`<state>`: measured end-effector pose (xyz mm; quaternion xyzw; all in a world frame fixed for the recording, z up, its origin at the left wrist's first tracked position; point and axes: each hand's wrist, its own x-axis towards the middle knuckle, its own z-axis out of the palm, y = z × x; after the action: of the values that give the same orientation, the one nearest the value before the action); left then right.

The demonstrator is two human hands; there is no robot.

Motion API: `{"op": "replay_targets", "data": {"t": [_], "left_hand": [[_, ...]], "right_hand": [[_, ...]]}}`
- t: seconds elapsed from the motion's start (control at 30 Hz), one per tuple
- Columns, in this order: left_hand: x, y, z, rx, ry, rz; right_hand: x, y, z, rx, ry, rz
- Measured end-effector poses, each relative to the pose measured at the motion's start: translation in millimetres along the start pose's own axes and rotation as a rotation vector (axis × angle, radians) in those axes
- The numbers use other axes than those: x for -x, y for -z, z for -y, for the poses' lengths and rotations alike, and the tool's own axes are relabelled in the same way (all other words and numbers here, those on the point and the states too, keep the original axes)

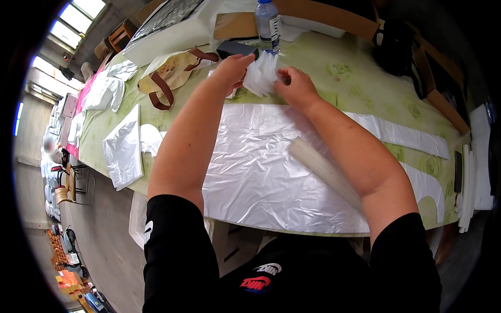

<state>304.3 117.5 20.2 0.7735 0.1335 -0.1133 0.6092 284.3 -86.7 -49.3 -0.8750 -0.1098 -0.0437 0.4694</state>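
Note:
At the far middle of the table lies a loose bundle of thin, whitish translucent plastic strips (261,75), between my two hands. My left hand (233,71) is at the bundle's left edge, fingers reaching out beside a dark grey box (236,49), the thumb apart from them. On the other side, my right hand (296,86) is closed, its curled fingers and thumb meeting at the strips' right edge. Under my forearms a crinkled white plastic sheet (250,167) is spread flat. A pale, stiff, long strip (323,169) lies slantwise on it, partly hidden by my right forearm.
A clear water bottle (267,28) with a blue cap stands just behind the bundle. To the left are a cream tote bag (169,70) with brown handles and a folded white plastic piece (124,148). Cardboard boxes (334,18) line the far edge.

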Motion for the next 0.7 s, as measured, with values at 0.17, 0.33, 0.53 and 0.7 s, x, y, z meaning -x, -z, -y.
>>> {"op": "replay_targets", "data": {"t": [0.17, 0.33, 0.53, 0.7], "left_hand": [[4.4, -37.3, -4.7, -0.071, 0.017, -0.024], [-14.6, -42.8, 12.8, -0.268, -0.12, -0.069], [52.3, -42.3, 24.0, 0.248, -0.382, 0.062], [181.0, -46.3, 25.2, 0.384, -0.679, 0.177]], "right_hand": [[4.9, 2.4, 6.2, 0.126, 0.061, 0.046], [9.7, 9.5, 13.0, 0.224, 0.105, 0.123], [50.3, 34.8, 46.4, -0.525, -0.16, -0.169], [133.2, 77.1, 103.4, -0.832, -0.099, 0.263]]}}
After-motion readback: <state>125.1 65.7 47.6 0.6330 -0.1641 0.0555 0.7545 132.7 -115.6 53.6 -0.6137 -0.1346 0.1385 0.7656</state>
